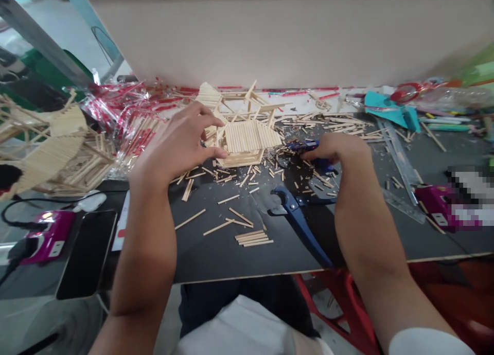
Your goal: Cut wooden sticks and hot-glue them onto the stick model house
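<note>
A small house-like model (247, 136) of pale wooden sticks stands near the middle of the table, with a slatted roof panel facing me. At its left side, my left hand (185, 136) is open, thumb and fingers apart. Whether the fingertips touch the model, I cannot tell. To the right of the model, my right hand (335, 148) is closed around a dark blue hand tool (303, 145); its tip points left, and the hand hides much of it. Nearer me lies a blue pipe cutter (299, 218) with its jaws apart. Short sticks (252, 238) lie in a row.
Stick offcuts (324, 121) litter the table. Another stick model (57, 149) stands at left, beside red-and-clear wrappers (127, 108). A phone (88, 254) and a magenta power strip (50, 236) lie front left. Right are a clear ruler (399, 159) and another magenta power strip (434, 203).
</note>
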Available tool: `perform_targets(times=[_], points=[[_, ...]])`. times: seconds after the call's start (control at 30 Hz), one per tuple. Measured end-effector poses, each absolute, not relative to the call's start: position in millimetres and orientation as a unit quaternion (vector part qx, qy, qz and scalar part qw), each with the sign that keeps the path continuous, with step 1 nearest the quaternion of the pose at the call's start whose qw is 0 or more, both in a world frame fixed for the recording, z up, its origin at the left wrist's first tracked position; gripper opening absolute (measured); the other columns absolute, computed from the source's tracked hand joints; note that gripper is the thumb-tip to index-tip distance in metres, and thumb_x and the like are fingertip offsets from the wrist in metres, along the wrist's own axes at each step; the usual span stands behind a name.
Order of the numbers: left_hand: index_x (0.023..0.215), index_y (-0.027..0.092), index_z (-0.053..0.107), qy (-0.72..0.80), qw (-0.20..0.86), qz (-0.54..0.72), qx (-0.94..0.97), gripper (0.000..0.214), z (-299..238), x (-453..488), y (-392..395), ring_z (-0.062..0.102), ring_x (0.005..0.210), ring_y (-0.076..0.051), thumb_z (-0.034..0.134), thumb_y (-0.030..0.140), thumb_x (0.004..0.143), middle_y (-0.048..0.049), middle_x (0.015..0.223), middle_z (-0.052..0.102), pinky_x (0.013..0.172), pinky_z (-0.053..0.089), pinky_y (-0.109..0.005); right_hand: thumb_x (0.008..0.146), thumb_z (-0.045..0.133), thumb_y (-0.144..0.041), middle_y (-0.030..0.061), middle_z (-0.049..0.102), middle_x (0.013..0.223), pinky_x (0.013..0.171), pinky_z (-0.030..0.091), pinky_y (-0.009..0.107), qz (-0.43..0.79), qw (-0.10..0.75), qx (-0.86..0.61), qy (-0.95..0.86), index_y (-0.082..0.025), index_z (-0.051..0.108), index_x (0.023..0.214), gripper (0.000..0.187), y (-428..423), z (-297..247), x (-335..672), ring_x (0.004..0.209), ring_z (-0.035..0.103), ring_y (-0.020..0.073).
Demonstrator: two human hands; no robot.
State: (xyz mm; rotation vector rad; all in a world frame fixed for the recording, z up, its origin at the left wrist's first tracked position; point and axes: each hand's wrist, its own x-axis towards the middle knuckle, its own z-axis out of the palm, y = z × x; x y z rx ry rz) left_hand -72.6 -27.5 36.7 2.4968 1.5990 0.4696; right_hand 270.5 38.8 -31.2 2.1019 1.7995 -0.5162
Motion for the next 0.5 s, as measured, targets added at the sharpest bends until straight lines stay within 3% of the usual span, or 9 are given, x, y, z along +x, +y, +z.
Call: perform_targets(times=[0.13,0.3,0.4,0.5], points=[[0.120,0.024,0.067,0.540,0.075,0.169,0.821,0.047,40,-77,-29,0.064,0.090,-0.020,0.080,0.040,0.077,-0.0050,0.107,0.069,0.087,0.047,-0.032,0.083,0.064,-0.039,0.0103,0.063,0.056,0.056,0.038,0.035,-0.198,0.134,0.721,0.650,-0.016,0.058,0.054,0.038,35,-18,273,0.047,0.051,0.0144],[0.128,0.019,0.064,0.549,0.086,0.188,0.810,0.054,48,-88,-35,0.063,0.088,-0.017,0.078,0.039,0.080,-0.0049,0.103,0.071,0.078,0.046,-0.027,0.092,0.053,-0.042,0.0114,0.059,0.051,0.058,0.035,0.037,-0.133,0.038,0.770,0.623,-0.014,0.061,0.053,0.048,17,16,276,0.048,0.048,0.0138],[0.130,0.019,0.064,0.566,0.083,0.189,0.798,0.058,50,-92,-37,0.062,0.081,-0.015,0.081,0.037,0.078,-0.0035,0.102,0.072,0.076,0.046,-0.027,0.092,0.054,-0.045,0.0099,0.060,0.057,0.059,0.034,0.036,-0.064,-0.077,0.811,0.576,-0.013,0.064,0.064,0.044,5,34,270,0.054,0.049,0.0136],[0.130,0.021,0.064,0.567,0.086,0.201,0.794,0.060,52,-93,-38,0.063,0.081,-0.015,0.083,0.037,0.076,-0.0024,0.100,0.072,0.078,0.046,-0.027,0.084,0.066,-0.043,0.0068,0.062,0.068,0.059,0.033,0.034,-0.003,-0.248,0.779,0.576,-0.009,0.072,0.081,0.035,-1,39,260,0.060,0.049,0.0119]])
